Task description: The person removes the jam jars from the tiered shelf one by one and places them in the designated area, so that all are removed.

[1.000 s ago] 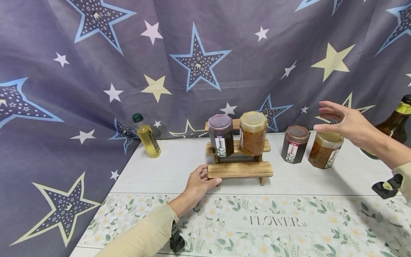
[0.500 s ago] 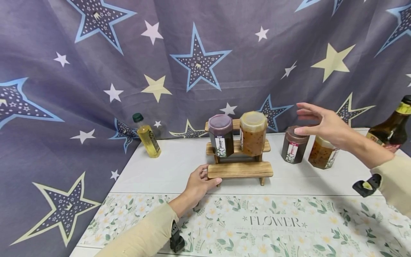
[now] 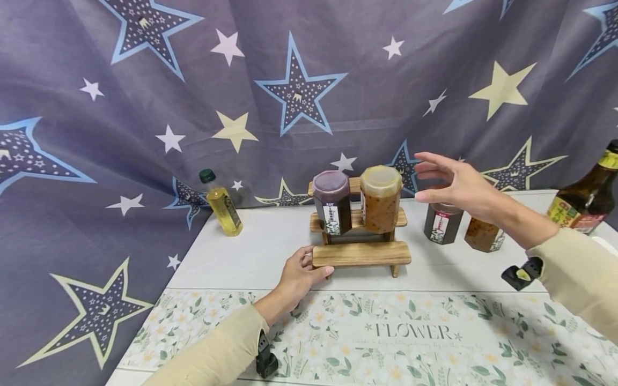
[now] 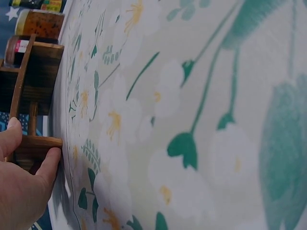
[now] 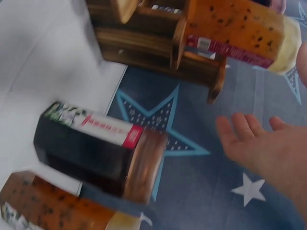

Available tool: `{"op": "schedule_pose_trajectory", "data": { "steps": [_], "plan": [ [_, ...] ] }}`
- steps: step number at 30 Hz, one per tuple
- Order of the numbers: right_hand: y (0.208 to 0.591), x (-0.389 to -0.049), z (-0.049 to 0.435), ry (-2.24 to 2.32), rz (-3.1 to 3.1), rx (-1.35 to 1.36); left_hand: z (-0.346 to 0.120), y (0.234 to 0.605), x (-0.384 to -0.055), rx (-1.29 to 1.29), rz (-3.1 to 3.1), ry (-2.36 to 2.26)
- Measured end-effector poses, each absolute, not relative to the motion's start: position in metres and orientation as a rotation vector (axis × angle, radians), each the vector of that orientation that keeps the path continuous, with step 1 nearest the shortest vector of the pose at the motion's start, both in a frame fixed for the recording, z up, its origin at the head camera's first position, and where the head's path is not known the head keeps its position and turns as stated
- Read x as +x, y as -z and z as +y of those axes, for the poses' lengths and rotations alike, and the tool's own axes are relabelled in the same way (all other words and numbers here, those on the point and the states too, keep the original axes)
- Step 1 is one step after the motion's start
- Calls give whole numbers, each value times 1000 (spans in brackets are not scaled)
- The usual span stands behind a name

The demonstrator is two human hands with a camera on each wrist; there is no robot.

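Standing on a white table [image 3: 270,230], the stand [image 3: 361,254] is bearing a dark jar [image 3: 331,201] and an amber jar [image 3: 381,201]; the left hand [image 3: 300,272] is gripping its left end. The right hand [image 3: 458,183] is hovering, fingers apart, seemingly right of the amber jar. A floral band [image 3: 347,348] is crossing the table's near side, and a starry curtain [image 3: 203,91] is hanging behind.
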State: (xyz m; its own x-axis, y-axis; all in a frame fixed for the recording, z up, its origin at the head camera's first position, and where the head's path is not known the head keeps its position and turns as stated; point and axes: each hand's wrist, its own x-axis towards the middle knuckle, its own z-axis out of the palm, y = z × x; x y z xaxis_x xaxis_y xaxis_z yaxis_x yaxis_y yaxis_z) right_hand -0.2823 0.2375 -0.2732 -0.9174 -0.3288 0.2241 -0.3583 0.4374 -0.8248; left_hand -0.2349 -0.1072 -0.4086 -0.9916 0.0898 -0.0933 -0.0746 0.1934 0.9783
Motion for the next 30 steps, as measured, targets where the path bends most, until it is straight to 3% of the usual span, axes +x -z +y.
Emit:
{"op": "schedule_pose_trajectory", "data": {
  "steps": [14, 30],
  "plan": [
    [269, -287, 198, -1538, -2621, 762, -107, 410, -234, 57, 2361, -1903],
    [272, -289, 172, -1477, -2627, 660, -107, 409, -235, 56, 2305, -1937]
  ]
}}
